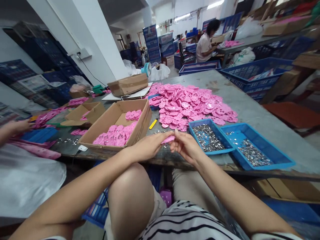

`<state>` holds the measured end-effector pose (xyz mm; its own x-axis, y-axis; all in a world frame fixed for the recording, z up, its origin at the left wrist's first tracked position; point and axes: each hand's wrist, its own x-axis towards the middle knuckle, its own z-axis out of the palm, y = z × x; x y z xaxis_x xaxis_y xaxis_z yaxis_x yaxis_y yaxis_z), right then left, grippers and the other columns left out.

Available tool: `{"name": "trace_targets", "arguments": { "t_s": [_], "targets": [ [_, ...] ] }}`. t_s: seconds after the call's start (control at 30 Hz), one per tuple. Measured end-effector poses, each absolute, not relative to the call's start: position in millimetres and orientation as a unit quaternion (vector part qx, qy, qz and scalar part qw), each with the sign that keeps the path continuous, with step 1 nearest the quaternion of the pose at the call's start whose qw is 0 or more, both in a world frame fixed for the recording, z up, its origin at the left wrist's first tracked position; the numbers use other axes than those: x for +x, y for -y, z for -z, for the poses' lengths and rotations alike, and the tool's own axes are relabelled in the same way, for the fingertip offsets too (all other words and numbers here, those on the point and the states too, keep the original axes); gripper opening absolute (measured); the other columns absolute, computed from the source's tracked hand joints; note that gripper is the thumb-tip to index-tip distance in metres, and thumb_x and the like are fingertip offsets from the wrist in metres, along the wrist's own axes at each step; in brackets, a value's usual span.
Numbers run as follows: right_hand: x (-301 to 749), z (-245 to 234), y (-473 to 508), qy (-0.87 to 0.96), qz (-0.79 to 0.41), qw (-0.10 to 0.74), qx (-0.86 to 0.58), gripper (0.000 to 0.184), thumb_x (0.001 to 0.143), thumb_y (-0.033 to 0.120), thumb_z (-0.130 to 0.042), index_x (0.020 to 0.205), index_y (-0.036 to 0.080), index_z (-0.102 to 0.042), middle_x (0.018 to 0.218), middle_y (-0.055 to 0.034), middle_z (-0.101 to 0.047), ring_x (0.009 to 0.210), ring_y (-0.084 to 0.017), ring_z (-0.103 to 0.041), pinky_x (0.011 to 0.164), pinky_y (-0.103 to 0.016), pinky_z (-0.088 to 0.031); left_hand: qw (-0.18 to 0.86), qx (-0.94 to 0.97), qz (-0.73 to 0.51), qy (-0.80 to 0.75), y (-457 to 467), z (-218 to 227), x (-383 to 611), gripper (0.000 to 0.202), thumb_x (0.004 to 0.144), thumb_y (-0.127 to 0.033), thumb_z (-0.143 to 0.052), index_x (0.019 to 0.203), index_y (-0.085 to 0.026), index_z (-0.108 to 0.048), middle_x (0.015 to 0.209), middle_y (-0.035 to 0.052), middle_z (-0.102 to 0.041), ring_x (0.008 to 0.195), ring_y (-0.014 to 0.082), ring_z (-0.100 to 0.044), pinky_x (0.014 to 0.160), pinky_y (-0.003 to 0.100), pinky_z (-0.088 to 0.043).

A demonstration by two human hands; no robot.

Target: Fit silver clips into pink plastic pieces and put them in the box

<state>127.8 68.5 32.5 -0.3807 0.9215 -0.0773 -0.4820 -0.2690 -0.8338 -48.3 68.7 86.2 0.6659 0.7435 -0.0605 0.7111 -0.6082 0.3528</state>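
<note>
A flat pink fabric piece [168, 139] is held between my two hands above the table's front edge. My left hand [152, 144] closes on its left side, fingers stretched along it. My right hand [185, 146] pinches its right end with thumb and fingers; whether a small metal part is in that pinch I cannot make out. Behind my hands lies a big heap of pink pieces [190, 103]. Just right of my right hand stands a blue tray [225, 151] of small metal parts, and a second blue tray [282, 162] of them adjoins it.
An open cardboard box [142, 128] with stacked pink pieces stands left of my hands. A yellow-handled tool [153, 124] lies between box and heap. At far left a co-worker's hand [20, 126] is over the table. Blue crates [255, 75] stand beyond the table's right side.
</note>
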Motion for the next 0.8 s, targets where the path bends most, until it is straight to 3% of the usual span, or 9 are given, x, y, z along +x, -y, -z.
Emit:
{"name": "trace_targets", "arguments": {
  "t_s": [0.13, 0.2, 0.3, 0.5, 0.67, 0.8],
  "targets": [
    [129.4, -0.2, -74.2, 0.439, -0.641, 0.512, -0.368, 0.056, 0.070, 0.062, -0.069, 0.108, 0.021, -0.067, 0.096, -0.0079, -0.073, 0.085, -0.019, -0.069, 0.080, -0.036, -0.055, 0.185, 0.848, -0.070, -0.492, -75.5, -94.8, -59.8, 0.043, 0.092, -0.025, -0.038, 0.134, -0.018, -0.042, 0.112, 0.0113, -0.067, 0.098, 0.0225, -0.066, 0.086, 0.036, -0.049],
    [133.7, 23.3, -81.7, 0.503, -0.536, 0.517, -0.438, 0.059, 0.069, 0.063, -0.067, 0.111, 0.021, -0.067, 0.119, -0.0111, -0.066, 0.113, -0.025, -0.060, 0.101, -0.042, -0.045, 0.205, 0.834, -0.062, -0.508, -79.8, -96.9, -66.4, 0.039, 0.090, -0.025, -0.039, 0.127, -0.017, -0.048, 0.099, 0.0086, -0.069, 0.086, 0.0207, -0.066, 0.080, 0.034, -0.049],
    [139.9, 55.7, -98.5, 0.548, -0.431, 0.489, -0.524, 0.068, 0.071, 0.066, -0.060, 0.121, 0.020, -0.063, 0.141, -0.0139, -0.050, 0.135, -0.029, -0.042, 0.114, -0.044, -0.030, 0.241, 0.831, -0.076, -0.495, -84.5, -94.2, -75.5, 0.034, 0.088, -0.027, -0.043, 0.119, -0.018, -0.054, 0.099, 0.0065, -0.067, 0.082, 0.0173, -0.063, 0.078, 0.029, -0.048],
    [148.2, 85.5, -124.4, 0.520, -0.337, 0.477, -0.623, 0.078, 0.070, 0.066, -0.058, 0.131, 0.018, -0.055, 0.150, -0.0171, -0.037, 0.142, -0.034, -0.030, 0.116, -0.051, -0.021, 0.340, 0.811, -0.094, -0.467, -91.6, -81.7, -84.8, 0.032, 0.086, -0.030, -0.049, 0.111, -0.015, -0.059, 0.090, 0.0051, -0.065, 0.072, 0.0147, -0.059, 0.070, 0.025, -0.046],
    [161.7, 94.7, -125.4, 0.509, -0.298, 0.491, -0.641, 0.080, 0.068, 0.066, -0.056, 0.129, 0.015, -0.055, 0.149, -0.0204, -0.037, 0.141, -0.036, -0.031, 0.116, -0.053, -0.023, 0.463, 0.766, -0.100, -0.434, -95.1, -64.6, -77.0, 0.031, 0.083, -0.034, -0.054, 0.106, -0.013, -0.059, 0.097, 0.0084, -0.066, 0.072, 0.0152, -0.060, 0.062, 0.024, -0.045],
    [178.0, 108.3, -125.7, 0.525, -0.254, 0.502, -0.638, 0.076, 0.070, 0.067, -0.054, 0.126, 0.017, -0.058, 0.147, -0.0189, -0.040, 0.139, -0.035, -0.035, 0.115, -0.053, -0.027, 0.534, 0.749, -0.095, -0.382, -97.9, -39.2, -69.8, 0.027, 0.080, -0.036, -0.060, 0.098, -0.015, -0.060, 0.087, 0.0050, -0.066, 0.067, 0.0130, -0.058, 0.061, 0.023, -0.043]
  ]
}}
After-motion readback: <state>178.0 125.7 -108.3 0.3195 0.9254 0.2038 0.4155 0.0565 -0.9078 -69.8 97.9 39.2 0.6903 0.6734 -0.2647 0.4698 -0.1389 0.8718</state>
